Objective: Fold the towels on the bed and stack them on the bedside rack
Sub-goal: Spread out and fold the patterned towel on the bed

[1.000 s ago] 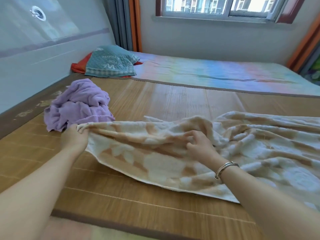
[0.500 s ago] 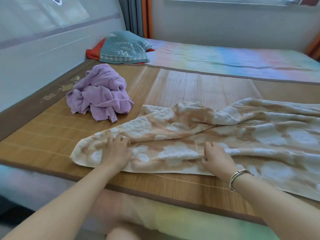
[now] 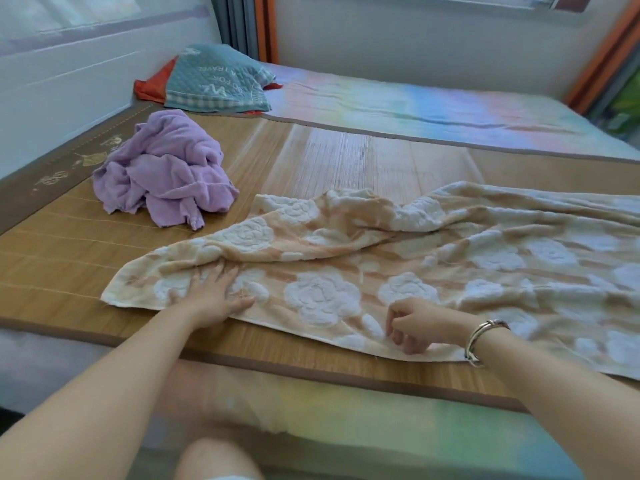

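Your left hand (image 3: 213, 296) lay flat, fingers spread, pressing the beige floral towel (image 3: 398, 268) near its left end. Your right hand (image 3: 420, 325) had its fingers curled, a pinching grip on the near hem. The towel lay rumpled across the bamboo mat (image 3: 65, 244) on the bed; it looked soft, limp and light, best taken at corners. The mat's near edge ran just beside the hem. Open room lay beyond, right of the purple towel (image 3: 162, 171).
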`<state>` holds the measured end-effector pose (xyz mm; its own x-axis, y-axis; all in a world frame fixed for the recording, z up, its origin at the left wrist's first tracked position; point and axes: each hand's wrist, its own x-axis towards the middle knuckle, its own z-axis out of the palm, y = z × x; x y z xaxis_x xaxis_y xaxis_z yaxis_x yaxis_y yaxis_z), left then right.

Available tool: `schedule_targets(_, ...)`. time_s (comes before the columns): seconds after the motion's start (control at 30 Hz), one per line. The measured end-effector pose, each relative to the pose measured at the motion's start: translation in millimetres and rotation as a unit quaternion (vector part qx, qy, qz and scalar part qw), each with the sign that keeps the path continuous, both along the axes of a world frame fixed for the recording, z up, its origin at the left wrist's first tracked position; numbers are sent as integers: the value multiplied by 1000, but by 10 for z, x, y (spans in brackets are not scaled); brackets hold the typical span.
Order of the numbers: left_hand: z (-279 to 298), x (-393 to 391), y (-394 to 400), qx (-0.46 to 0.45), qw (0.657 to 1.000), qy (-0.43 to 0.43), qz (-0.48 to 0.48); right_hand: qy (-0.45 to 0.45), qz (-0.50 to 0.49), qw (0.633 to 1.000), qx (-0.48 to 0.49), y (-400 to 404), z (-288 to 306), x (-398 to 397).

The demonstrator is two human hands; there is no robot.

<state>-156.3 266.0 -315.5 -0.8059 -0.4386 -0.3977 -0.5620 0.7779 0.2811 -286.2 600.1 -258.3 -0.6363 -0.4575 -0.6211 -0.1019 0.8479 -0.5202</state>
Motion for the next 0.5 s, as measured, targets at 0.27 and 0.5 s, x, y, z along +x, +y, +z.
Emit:
schedule_targets(0.27, -72, 161, -118, -43, 999, -16, -4, 181, 75, 972, 131, 132, -161, -38)
schedule_targets(0.5, 132, -30, -124, -38, 992, 110, 45, 194, 33, 979, 48, -97, -37, -231)
